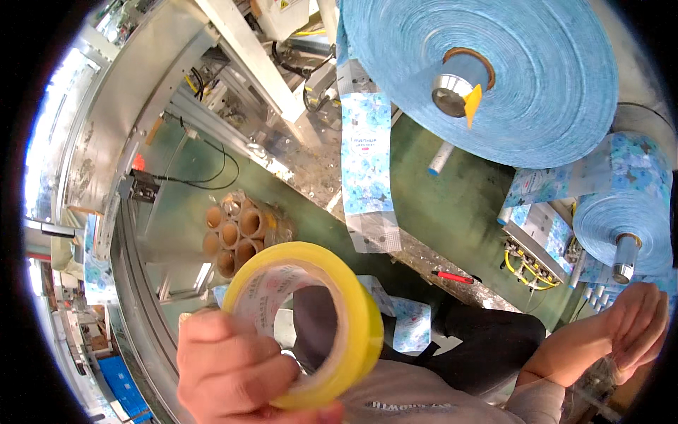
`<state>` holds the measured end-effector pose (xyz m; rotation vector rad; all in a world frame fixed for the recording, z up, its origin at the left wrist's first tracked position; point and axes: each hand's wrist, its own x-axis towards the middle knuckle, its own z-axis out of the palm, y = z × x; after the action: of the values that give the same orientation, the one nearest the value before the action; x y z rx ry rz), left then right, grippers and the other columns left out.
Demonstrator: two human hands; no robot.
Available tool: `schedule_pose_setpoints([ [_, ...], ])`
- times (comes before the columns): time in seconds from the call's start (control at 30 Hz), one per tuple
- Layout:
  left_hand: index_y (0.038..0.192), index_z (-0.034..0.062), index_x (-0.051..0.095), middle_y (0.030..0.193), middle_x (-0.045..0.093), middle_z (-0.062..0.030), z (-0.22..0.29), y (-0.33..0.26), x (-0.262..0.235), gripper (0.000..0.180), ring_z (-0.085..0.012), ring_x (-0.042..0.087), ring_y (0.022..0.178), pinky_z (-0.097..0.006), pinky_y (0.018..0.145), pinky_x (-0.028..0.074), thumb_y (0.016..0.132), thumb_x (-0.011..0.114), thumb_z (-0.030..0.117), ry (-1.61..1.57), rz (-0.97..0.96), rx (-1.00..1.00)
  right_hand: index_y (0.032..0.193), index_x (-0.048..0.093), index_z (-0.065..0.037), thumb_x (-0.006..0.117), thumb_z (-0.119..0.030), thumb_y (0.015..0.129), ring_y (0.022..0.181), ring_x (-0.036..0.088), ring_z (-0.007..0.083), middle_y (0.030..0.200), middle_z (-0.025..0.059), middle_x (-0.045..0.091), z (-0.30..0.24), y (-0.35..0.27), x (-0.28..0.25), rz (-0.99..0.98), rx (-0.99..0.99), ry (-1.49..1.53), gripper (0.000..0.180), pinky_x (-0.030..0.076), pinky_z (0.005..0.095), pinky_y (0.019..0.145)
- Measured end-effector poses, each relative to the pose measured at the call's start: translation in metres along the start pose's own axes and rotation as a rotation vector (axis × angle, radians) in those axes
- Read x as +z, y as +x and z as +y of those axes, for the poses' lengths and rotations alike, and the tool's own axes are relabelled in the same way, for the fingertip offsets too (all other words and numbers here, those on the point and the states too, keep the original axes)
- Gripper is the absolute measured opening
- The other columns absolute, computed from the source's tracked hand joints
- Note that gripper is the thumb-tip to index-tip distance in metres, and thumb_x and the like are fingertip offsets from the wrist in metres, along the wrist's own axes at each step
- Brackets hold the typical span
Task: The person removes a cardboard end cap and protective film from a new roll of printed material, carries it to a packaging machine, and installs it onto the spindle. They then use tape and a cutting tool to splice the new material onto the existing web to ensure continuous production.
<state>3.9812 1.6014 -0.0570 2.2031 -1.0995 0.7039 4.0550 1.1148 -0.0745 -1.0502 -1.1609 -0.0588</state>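
Note:
My left hand [233, 364] is closed around a roll of yellow adhesive tape [367, 321], its fingers hooked over the rim. The tape roll is held up close, its printed core facing me. At the far right my right hand [641, 328] is raised with its fingers pinched together; what they hold, if anything, I cannot make out. Above that hand is a smaller roll of blue printed film [607, 230] on a metal shaft. A large blue film roll [537, 85] sits on its own shaft at the top, with a yellow tab on the shaft end.
A strip of blue printed film [366, 155] hangs over a worn metal beam [417, 265]. On the beam lies a red and black pen or cutter [453, 277]. Several cardboard tubes [229, 234] stand bundled on the green floor. A curved metal machine frame [131, 283] runs along the left.

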Motion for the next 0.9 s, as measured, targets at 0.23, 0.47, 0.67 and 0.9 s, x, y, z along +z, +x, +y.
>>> schedule_pose_setpoints([
  [0.23,0.095,-0.0066,0.070,0.084,0.066,-0.0090,-0.084,-0.074,0.060,0.010,-0.0168,0.058,0.072,-0.029,0.064,0.045,0.091,0.066,0.001,-0.158,0.332,-0.639,0.062,0.066,-0.013,0.085,0.003,0.063,0.053,0.061,0.0043,0.076,0.0017,0.075,0.007,-0.003,0.009,0.045,0.018,-0.071,0.025,0.045,0.0189,0.048],
  [0.47,0.091,0.0054,0.066,0.087,0.068,-0.0005,-0.264,-0.170,0.177,0.008,-0.0084,0.062,0.077,-0.023,0.068,0.049,0.093,0.074,0.005,-0.571,0.560,-1.269,0.077,0.053,-0.010,0.075,-0.006,0.071,0.061,0.050,0.0100,0.084,0.0066,0.063,0.026,-0.005,0.015,0.124,0.161,-0.511,0.024,0.034,0.0250,0.053],
  [0.67,0.112,0.0086,0.065,0.119,0.070,-0.0073,-0.326,-0.185,0.216,0.032,-0.0248,0.065,0.111,-0.049,0.104,0.043,0.092,0.076,0.031,0.480,0.141,-1.396,0.073,0.055,-0.008,0.076,-0.006,0.071,0.055,0.049,0.0129,0.072,0.0069,0.061,0.044,0.005,0.043,0.174,0.218,-0.634,0.022,0.033,0.0278,0.050],
  [0.9,0.161,0.0146,0.026,0.169,0.024,-0.0093,-0.295,-0.193,0.243,0.083,-0.0363,0.019,0.156,-0.062,0.122,0.019,0.094,0.068,0.040,0.678,-0.726,-1.145,0.066,0.055,-0.006,0.074,-0.003,0.066,0.057,0.054,0.0163,0.067,0.0085,0.061,0.048,0.016,0.056,0.187,0.256,-0.751,0.020,0.037,0.0281,0.052],
])
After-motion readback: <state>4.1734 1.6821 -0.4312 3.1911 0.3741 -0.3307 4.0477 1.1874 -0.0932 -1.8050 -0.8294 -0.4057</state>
